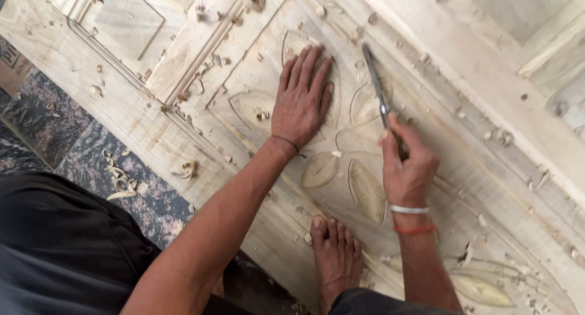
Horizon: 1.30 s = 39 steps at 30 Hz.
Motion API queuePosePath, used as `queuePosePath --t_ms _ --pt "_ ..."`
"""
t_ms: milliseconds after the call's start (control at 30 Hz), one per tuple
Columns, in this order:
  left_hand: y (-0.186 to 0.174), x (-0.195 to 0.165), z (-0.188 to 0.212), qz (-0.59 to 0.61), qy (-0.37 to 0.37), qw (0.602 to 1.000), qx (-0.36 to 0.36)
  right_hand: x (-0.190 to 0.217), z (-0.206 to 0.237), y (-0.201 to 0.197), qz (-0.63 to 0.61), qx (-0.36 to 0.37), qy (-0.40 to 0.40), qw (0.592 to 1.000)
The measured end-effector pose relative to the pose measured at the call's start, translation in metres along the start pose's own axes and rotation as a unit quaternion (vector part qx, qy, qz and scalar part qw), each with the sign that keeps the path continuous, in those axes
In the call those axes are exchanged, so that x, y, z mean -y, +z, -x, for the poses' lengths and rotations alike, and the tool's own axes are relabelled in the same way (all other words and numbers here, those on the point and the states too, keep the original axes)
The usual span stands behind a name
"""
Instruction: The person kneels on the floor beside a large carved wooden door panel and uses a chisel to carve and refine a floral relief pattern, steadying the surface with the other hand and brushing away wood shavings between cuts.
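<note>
Item one: the pale carved wooden door panel (pixel 463 114), lying flat beneath us and filling most of the view, with raised mouldings and a flower of leaf-shaped petals cut into its middle field.

Item two: our left hand (pixel 301 99), resting palm down on the upper petals of the carving, fingers spread and flat on the wood, gripping nothing. A thin dark thread is circling its wrist.

Item three: our right hand (pixel 407 169), closing its fingers around the handle end of a slim grey metal chisel (pixel 376 86). The thumb is lying along the shaft; the blade is pointing away from us, its tip touching the wood just beside the upper right petal and to the right of our left hand's fingertips. A silver bangle (pixel 409 209) and a red thread (pixel 414 230) are sitting on this wrist.

Item four: our bare foot (pixel 334 254), standing on the panel's near edge, just below the lower petals.

Item five: curled pale wood shavings (pixel 122 184), lying scattered on the dark speckled stone floor (pixel 42 117) to the left, with smaller chips strewn over the panel.

Item six: our dark grey garment (pixel 61 254), filling the lower left corner.
</note>
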<state>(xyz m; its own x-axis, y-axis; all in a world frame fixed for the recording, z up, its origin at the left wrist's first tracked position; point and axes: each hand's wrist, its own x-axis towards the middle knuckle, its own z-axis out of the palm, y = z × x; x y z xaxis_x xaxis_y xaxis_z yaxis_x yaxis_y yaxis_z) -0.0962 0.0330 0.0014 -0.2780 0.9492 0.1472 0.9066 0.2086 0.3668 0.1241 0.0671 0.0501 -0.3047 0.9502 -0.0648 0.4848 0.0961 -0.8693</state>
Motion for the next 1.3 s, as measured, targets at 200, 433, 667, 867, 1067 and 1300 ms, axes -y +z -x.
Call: queuePosePath --t_ms 200,433,667,867,1067,1300 --pt "0.001 0.002 0.0 -0.005 0.003 1.0 -0.007 0.004 0.004 0.001 0.005 0.0 0.04 0.999" --pt "0.002 0.001 0.0 0.005 -0.005 1.0 -0.004 0.009 0.001 0.01 0.001 -0.016 -0.02 1.0" --pt "0.002 0.002 0.0 0.004 0.009 1.0 -0.019 0.012 0.009 0.005 0.015 -0.018 0.013 1.0" --pt "0.0 0.0 0.002 0.004 0.003 1.0 -0.016 0.001 0.018 -0.005 0.018 -0.016 0.046 0.999" --pt "0.0 -0.002 0.001 0.012 0.0 1.0 -0.001 -0.007 0.024 -0.029 0.008 -0.02 0.068 0.997" --pt "0.008 -0.001 -0.002 -0.009 0.007 1.0 -0.004 -0.013 0.025 -0.041 -0.002 -0.008 0.029 1.0"
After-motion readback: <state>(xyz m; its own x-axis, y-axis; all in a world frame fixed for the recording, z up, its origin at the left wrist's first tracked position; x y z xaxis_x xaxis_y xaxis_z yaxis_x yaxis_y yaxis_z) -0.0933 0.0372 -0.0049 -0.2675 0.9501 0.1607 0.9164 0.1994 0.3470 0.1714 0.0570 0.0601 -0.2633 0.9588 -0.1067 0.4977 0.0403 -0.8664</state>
